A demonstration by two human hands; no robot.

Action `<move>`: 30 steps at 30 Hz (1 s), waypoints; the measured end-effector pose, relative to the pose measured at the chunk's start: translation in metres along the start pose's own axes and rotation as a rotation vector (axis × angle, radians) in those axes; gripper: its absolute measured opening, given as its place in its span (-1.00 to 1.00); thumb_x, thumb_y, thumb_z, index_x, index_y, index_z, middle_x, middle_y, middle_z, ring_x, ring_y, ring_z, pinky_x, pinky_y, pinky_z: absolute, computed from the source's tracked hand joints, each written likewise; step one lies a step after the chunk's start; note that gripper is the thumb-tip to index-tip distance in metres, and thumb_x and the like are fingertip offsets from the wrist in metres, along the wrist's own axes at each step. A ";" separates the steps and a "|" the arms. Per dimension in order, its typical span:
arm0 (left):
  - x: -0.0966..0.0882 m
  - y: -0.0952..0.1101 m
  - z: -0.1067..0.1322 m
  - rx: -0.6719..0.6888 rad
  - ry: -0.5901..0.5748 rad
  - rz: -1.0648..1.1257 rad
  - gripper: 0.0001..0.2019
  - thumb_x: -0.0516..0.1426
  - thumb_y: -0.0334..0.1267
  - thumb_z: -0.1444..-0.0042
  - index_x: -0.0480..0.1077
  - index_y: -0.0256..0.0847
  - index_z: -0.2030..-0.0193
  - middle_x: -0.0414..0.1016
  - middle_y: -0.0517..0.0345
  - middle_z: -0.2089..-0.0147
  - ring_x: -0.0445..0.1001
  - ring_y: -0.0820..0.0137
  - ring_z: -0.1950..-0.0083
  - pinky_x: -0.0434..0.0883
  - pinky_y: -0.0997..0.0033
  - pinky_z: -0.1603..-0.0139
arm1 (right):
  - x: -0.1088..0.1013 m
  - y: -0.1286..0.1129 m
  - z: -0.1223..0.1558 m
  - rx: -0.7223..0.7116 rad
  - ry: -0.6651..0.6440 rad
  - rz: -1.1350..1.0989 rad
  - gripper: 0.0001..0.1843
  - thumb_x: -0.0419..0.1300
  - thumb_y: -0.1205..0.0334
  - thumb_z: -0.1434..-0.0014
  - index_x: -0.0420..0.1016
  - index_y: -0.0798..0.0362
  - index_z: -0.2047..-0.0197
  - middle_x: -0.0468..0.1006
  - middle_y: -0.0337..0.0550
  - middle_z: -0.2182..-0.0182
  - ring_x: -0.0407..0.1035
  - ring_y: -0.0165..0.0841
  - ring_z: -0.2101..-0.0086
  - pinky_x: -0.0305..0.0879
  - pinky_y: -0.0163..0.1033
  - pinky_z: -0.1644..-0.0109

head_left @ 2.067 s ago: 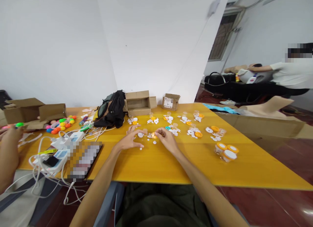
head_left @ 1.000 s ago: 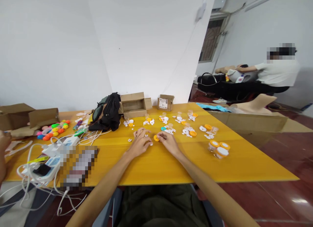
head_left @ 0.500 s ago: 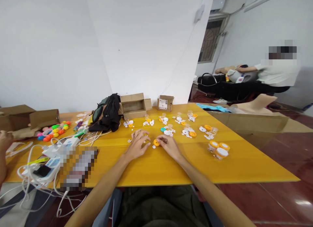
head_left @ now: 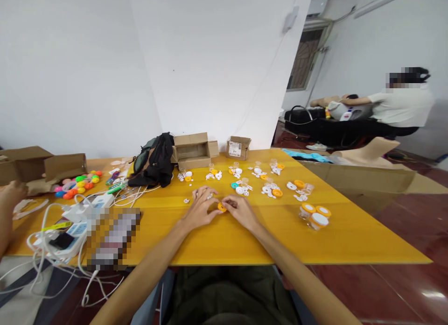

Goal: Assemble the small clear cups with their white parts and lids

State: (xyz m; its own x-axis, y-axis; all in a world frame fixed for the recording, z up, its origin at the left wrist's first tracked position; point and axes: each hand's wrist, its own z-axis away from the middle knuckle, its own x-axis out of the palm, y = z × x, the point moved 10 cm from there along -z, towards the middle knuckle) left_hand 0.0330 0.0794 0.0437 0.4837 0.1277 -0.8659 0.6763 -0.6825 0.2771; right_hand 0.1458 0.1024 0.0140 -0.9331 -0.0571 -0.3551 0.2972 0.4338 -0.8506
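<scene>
Over the yellow table, my right hand [head_left: 241, 211] pinches a small orange ring-shaped lid [head_left: 221, 207] by its right edge. My left hand [head_left: 200, 210] is at the lid's left side, its thumb and forefinger closed on the edge there. The lid lies tilted between the fingertips, and its underside is hidden. Small white perforated pieces [head_left: 210, 195] lie just behind my left hand, partly covered by it. Another small white piece [head_left: 186, 201] rests left of that hand.
Clusters of white pieces, orange lids and clear cups [head_left: 269, 189] spread across the back. Several lidded jars [head_left: 318, 220] stand at right. Left are a phone [head_left: 115, 238], power strip [head_left: 79, 231] with cables, and coloured balls [head_left: 80, 185]. Another person's hand [head_left: 13, 196] is at the left edge.
My left hand has moved right and its fingers have closed onto the orange lid. The small white disc in front of the lid is no longer visible. The view has shifted slightly.
</scene>
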 end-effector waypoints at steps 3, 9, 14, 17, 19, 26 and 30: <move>0.003 -0.002 0.000 -0.012 -0.018 0.017 -0.81 0.19 -0.10 -0.18 0.53 -0.02 0.10 0.39 0.04 -0.14 0.17 0.07 -0.23 0.13 0.00 -0.20 | 0.000 -0.002 0.000 -0.006 -0.006 0.020 -0.84 0.14 0.23 -0.10 0.53 0.00 0.44 0.59 -0.21 0.48 0.45 -0.31 0.44 0.35 -0.24 0.31; 0.005 -0.002 0.000 -0.001 -0.044 0.010 -0.83 0.19 -0.12 -0.19 0.54 -0.05 0.13 0.37 0.04 -0.15 0.17 0.06 -0.23 0.14 0.00 -0.18 | 0.002 -0.006 0.001 -0.026 -0.024 0.098 -0.84 0.14 0.26 -0.10 0.52 -0.02 0.46 0.59 -0.23 0.49 0.43 -0.31 0.45 0.33 -0.24 0.31; 0.005 0.000 0.000 0.003 -0.054 0.013 -0.85 0.18 -0.18 -0.19 0.55 -0.06 0.15 0.35 0.03 -0.17 0.17 0.05 -0.22 0.14 0.00 -0.17 | 0.002 -0.007 0.001 -0.045 -0.032 0.145 -0.82 0.13 0.30 -0.11 0.54 -0.03 0.46 0.58 -0.22 0.48 0.43 -0.29 0.42 0.33 -0.23 0.28; 0.005 0.001 0.000 -0.001 -0.065 0.019 -0.83 0.17 -0.19 -0.19 0.55 -0.04 0.12 0.34 0.03 -0.18 0.17 0.04 -0.22 0.14 -0.02 -0.17 | 0.003 -0.005 0.002 -0.048 -0.039 0.164 -0.81 0.13 0.32 -0.11 0.55 -0.03 0.45 0.57 -0.20 0.46 0.44 -0.29 0.41 0.33 -0.22 0.27; 0.005 0.002 0.000 0.000 -0.071 0.018 -0.82 0.16 -0.20 -0.19 0.55 -0.04 0.10 0.34 0.02 -0.18 0.17 0.03 -0.23 0.13 -0.02 -0.18 | 0.003 -0.005 0.002 -0.053 -0.040 0.169 -0.82 0.14 0.33 -0.11 0.55 -0.03 0.44 0.57 -0.20 0.46 0.44 -0.28 0.41 0.34 -0.22 0.26; 0.004 0.005 0.000 0.012 -0.069 0.004 -0.78 0.16 -0.25 -0.15 0.54 -0.05 0.07 0.33 0.01 -0.19 0.16 0.03 -0.23 0.13 -0.03 -0.18 | 0.001 -0.005 0.002 -0.058 -0.026 0.177 -0.82 0.14 0.30 -0.13 0.56 -0.03 0.42 0.56 -0.20 0.46 0.42 -0.29 0.42 0.34 -0.21 0.26; -0.001 0.000 0.000 0.003 -0.041 -0.014 -0.69 0.14 -0.35 -0.08 0.49 -0.04 0.02 0.33 0.03 -0.20 0.16 0.04 -0.23 0.14 -0.01 -0.17 | -0.002 -0.009 0.003 -0.068 0.000 0.177 -0.82 0.13 0.26 -0.16 0.56 -0.02 0.38 0.54 -0.19 0.42 0.41 -0.30 0.42 0.35 -0.20 0.24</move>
State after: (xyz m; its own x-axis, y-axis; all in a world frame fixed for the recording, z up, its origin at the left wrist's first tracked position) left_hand 0.0321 0.0794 0.0448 0.4514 0.1076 -0.8858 0.6809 -0.6832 0.2640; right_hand 0.1452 0.0956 0.0208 -0.8673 0.0253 -0.4971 0.4424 0.4969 -0.7466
